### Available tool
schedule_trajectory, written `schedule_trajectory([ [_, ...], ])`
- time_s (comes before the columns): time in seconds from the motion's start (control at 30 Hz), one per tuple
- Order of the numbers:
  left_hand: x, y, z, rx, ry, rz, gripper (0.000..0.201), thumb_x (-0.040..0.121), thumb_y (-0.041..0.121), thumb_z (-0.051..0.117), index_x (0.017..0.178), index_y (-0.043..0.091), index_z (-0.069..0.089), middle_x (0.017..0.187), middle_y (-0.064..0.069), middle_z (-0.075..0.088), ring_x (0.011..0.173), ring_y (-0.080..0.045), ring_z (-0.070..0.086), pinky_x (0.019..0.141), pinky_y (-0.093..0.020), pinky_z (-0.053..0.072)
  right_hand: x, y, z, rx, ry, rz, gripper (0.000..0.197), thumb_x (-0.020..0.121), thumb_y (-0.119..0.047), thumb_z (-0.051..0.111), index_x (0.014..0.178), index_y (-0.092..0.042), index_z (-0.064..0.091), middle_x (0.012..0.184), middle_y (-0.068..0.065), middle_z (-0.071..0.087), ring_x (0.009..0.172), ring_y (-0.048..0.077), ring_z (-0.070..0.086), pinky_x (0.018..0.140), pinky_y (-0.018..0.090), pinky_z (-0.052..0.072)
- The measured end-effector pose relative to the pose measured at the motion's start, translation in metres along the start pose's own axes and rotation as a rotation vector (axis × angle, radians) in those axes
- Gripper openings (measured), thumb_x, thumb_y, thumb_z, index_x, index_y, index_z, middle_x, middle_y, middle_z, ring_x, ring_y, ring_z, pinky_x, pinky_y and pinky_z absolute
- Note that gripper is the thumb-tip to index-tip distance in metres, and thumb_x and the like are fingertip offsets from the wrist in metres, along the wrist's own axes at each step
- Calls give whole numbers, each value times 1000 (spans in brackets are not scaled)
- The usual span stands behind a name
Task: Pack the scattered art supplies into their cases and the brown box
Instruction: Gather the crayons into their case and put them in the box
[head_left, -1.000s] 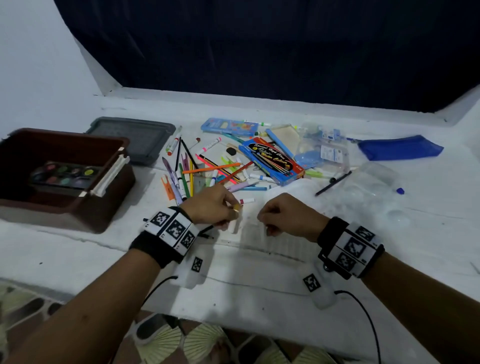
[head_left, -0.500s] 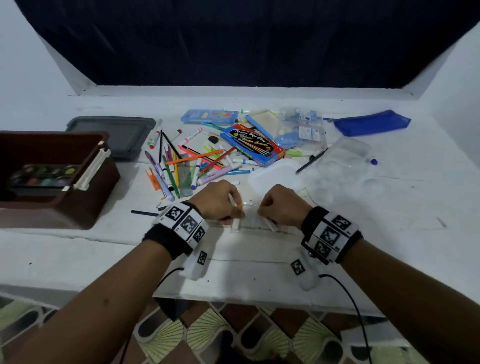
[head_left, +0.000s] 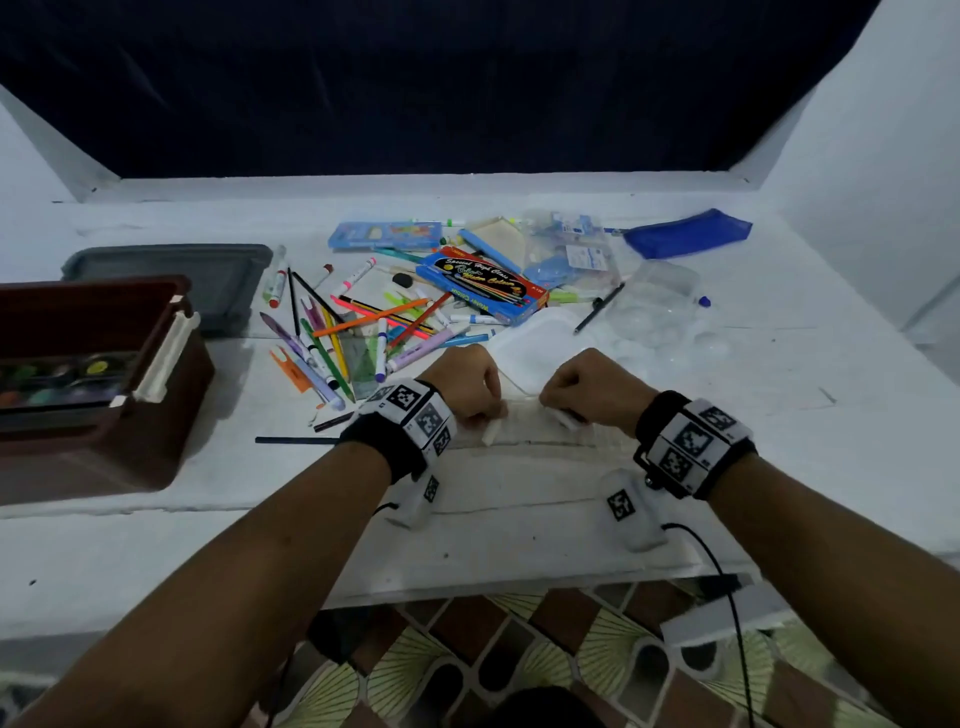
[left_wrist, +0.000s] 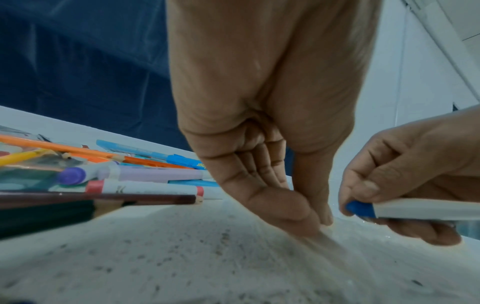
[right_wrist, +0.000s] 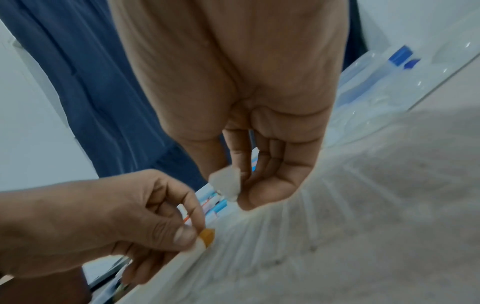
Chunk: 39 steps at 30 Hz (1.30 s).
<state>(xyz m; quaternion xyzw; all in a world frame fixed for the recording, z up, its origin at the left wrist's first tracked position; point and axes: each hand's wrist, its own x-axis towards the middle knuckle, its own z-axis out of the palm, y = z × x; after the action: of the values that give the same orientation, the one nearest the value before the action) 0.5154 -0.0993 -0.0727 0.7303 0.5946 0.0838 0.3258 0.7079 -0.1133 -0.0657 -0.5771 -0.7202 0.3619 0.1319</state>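
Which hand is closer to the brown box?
Left. The left hand is on the brown box's side of the table; the right hand is farther, beyond the left.

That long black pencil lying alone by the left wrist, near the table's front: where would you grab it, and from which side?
Pinch the black pencil near its middle, coming straight down from above. It lies flat on the white table, apart from the pile, with bare surface on both long sides, so fingers probably fit either side. The left hand is nearest.
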Motion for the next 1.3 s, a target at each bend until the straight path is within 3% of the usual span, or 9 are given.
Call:
schedule_trajectory([
  [0.13, 2, -6, 0, 6, -3, 25, 18, 76, 16, 79, 76, -1, 73, 66, -8, 71, 53, -12, 62, 66, -34, 58, -10, 5, 1, -18, 111, 41, 56, 86, -12, 64, 32, -24, 53, 37, -9, 51, 40, 4, 47, 64, 34, 51],
  [0.33, 5, -9, 0, 13, -27, 60, 15, 76, 14, 79, 80, 1, 72, 70, -7, 71, 67, -20, 67, 70, -36, 60, -19, 5, 27, -114, 168, 103, 34, 86, -15, 65, 54, -25, 58, 56, -17, 57, 59, 0, 51, 54, 17, 36],
  [0.43, 4, -7, -1, 60, -52, 79, 16, 78, 15, 78, 90, 7, 70, 70, 2, 65, 68, -17, 63, 58, -24, 51, -19, 6, 30, -109, 176, 157, 31, 82, -13, 62, 52, -18, 56, 43, -15, 55, 54, 3, 51, 56, 21, 40],
  [0.5, 4, -7, -3, 108, -52, 90, 24, 78, 19, 78, 99, 12, 67, 81, 5, 59, 71, -14, 58, 50, -21, 42, -18, 5, 31, -111, 183, 185, 30, 81, -13, 61, 51, -17, 54, 46, -10, 55, 55, 7, 51, 57, 23, 41],
  [0.63, 10, -11, -7, 159, -62, 107, 42, 77, 27, 79, 115, 20, 63, 103, 1, 58, 85, -14, 54, 63, -24, 41, -17, 5, 32, -94, 212, 204, 30, 80, -12, 61, 52, -17, 52, 55, -6, 56, 59, 12, 52, 59, 24, 44],
  [0.73, 9, -12, -7, 158, -83, 128, 38, 77, 25, 79, 112, 21, 66, 89, 6, 56, 85, -13, 54, 72, -25, 40, -16, 6, 31, -81, 209, 208, 28, 80, -12, 62, 53, -17, 55, 59, -4, 58, 60, 11, 53, 61, 26, 46],
  [0.93, 9, -16, -6, 171, -83, 179, 11, 76, 23, 80, 86, 23, 75, 77, 15, 57, 81, -9, 56, 63, -21, 38, -13, 9, 33, -83, 189, 201, 19, 79, -13, 63, 62, -7, 63, 59, -2, 60, 59, 11, 53, 60, 26, 47],
  [1.2, 10, -18, -15, 263, -86, 185, 14, 76, 25, 81, 84, 13, 78, 78, 6, 70, 79, -12, 64, 69, -27, 51, -11, 12, 34, -90, 197, 178, 18, 80, -12, 61, 67, 0, 64, 61, -1, 59, 59, 11, 52, 58, 25, 44],
  [1.3, 7, -20, -16, 238, -108, 227, 14, 78, 24, 79, 91, 19, 76, 74, 15, 59, 75, -6, 57, 61, -20, 41, -10, 14, 35, -95, 197, 180, 18, 81, -13, 61, 71, 2, 65, 66, 3, 63, 62, 12, 53, 60, 26, 45],
])
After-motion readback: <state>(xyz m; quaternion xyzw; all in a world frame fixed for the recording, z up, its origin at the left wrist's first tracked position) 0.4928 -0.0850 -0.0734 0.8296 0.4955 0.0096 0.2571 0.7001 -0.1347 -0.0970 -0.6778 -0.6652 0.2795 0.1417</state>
